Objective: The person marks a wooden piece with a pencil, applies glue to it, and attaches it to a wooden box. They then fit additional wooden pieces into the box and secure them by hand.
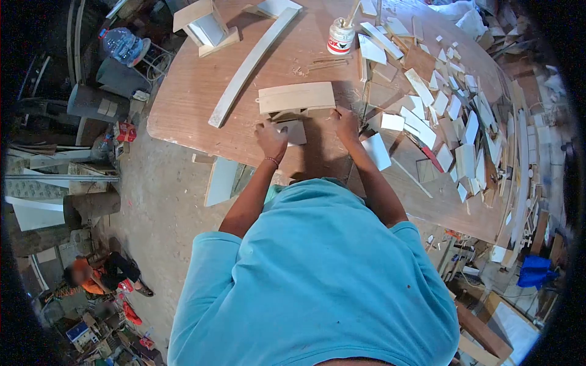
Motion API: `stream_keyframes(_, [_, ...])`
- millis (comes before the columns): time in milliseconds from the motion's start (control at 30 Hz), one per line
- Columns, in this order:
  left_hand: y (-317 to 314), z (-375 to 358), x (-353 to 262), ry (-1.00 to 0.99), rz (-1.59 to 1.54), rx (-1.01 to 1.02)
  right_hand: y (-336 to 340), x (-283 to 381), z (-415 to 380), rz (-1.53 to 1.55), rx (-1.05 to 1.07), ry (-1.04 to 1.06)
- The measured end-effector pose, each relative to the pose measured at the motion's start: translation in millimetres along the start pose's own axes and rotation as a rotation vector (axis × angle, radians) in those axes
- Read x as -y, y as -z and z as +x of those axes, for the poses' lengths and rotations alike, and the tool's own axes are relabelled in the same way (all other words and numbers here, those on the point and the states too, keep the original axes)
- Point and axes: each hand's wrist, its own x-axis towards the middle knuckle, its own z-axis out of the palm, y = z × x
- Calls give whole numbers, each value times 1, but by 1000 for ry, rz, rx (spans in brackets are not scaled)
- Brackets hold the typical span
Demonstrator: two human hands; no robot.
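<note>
A small wooden assembly (pixel 297 97), with a pale, slightly curved top panel and slats beneath, stands on the table in front of me. My right hand (pixel 346 125) has its fingers bent against the lower right corner of this piece. Just below its left end is my left hand (pixel 271 140), fingers curled; what they grip, if anything, is hidden. Beside those fingers lies a small white-faced board (pixel 295 132), partly covered by the hand.
The brown table (pixel 183 110) carries a long pale strip (pixel 256 64), a small wooden house shape (pixel 207 30) and a white jar (pixel 340 36) holding sticks. Many white and wooden offcuts (pixel 421 122) spread over the right side. A person (pixel 97 277) sits low at the left.
</note>
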Motion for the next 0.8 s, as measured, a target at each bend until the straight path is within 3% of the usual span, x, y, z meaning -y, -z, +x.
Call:
stream_keyframes(67, [12, -15, -6, 278, 46, 44, -1, -3, 0, -30, 44, -10])
stream_keyframes(133, [-3, -16, 10, 315, 76, 122, -2, -2, 0, 29, 12, -4])
stream_keyframes(233, [-18, -24, 12, 62, 140, 93, 8, 12, -3, -8, 4, -32])
stream_keyframes(333, [-25, -26, 18, -21, 306, 89, 4, 13, -4, 34, -70, -16])
stream_keyframes(767, [-13, -13, 33, -3, 158, 236, -4, 0, -2, 51, 6, -121])
stream_keyframes(800, [-6, -12, 29, 5, 158, 318, -6, -2, -2, 20, -1, -118])
